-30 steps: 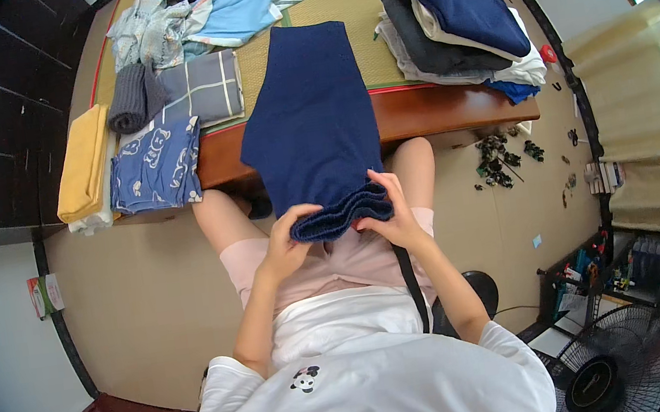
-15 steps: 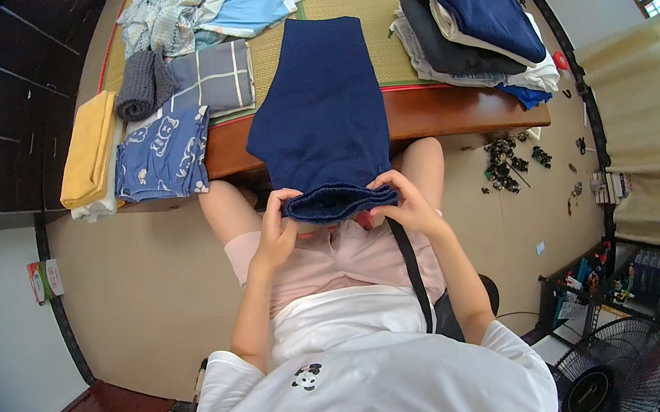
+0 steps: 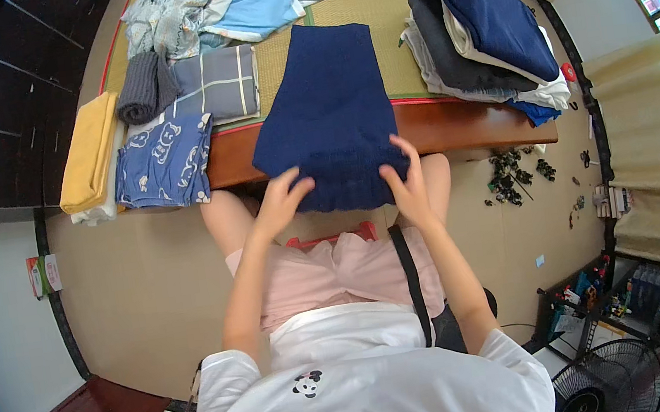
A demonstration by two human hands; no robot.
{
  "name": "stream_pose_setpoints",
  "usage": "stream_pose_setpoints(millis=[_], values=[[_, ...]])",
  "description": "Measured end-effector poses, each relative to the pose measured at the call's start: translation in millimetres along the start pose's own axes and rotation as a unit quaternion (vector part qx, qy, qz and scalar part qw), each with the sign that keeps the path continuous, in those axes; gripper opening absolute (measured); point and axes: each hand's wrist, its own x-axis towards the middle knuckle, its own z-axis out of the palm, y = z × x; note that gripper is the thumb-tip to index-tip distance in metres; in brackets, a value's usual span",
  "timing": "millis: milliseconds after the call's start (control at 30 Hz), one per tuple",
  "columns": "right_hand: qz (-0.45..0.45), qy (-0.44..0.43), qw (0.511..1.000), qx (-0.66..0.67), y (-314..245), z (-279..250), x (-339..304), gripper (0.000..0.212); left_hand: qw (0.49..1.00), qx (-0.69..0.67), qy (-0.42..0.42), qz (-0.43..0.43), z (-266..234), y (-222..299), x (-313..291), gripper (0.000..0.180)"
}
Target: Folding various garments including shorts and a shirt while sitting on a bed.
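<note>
Navy trousers [image 3: 333,105], folded lengthwise, lie over the bed's front edge. Their far end is on the woven mat, and their near end hangs above my knees with the waist end turned over. My left hand [image 3: 276,205] is at the left side of that turned part, thumb and fingers apart against the cloth. On the opposite side, my right hand [image 3: 412,183] has its fingers spread and its thumb by the fabric edge. Neither hand visibly grips the cloth. Some fingertips are hard to separate from the dark fabric.
Folded dark clothes [image 3: 490,26] are stacked on the bed's right. To the left lie a yellow folded cloth [image 3: 89,150], blue patterned fabric [image 3: 166,161], a grey rolled knit [image 3: 144,89] and a checked grey piece [image 3: 218,83]. A fan [image 3: 612,385] stands at lower right.
The open waist end, held between both hands before, has been turned over away from me onto the trousers. Both hands have loosened and moved slightly forward, to the sides of the fold.
</note>
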Motion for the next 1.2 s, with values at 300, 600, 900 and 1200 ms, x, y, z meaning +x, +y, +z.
stream_pose_setpoints(millis=[300,600,900,1200], values=[[0.298,-0.018,0.946,0.124,69,7,103,0.092,0.883,-0.421,0.013,-0.207,-6,-80,101,0.036],[0.315,-0.109,0.942,0.039,92,-19,-9,0.084,0.956,-0.130,0.047,-0.258,-1,-93,1,0.057],[0.276,-0.023,0.944,0.182,92,-19,-6,0.030,0.974,0.075,0.084,-0.196,-11,-135,-17,0.021],[0.236,-0.029,0.956,0.171,101,-21,-10,0.020,0.943,-0.251,0.041,-0.213,2,-103,-26,0.008]])
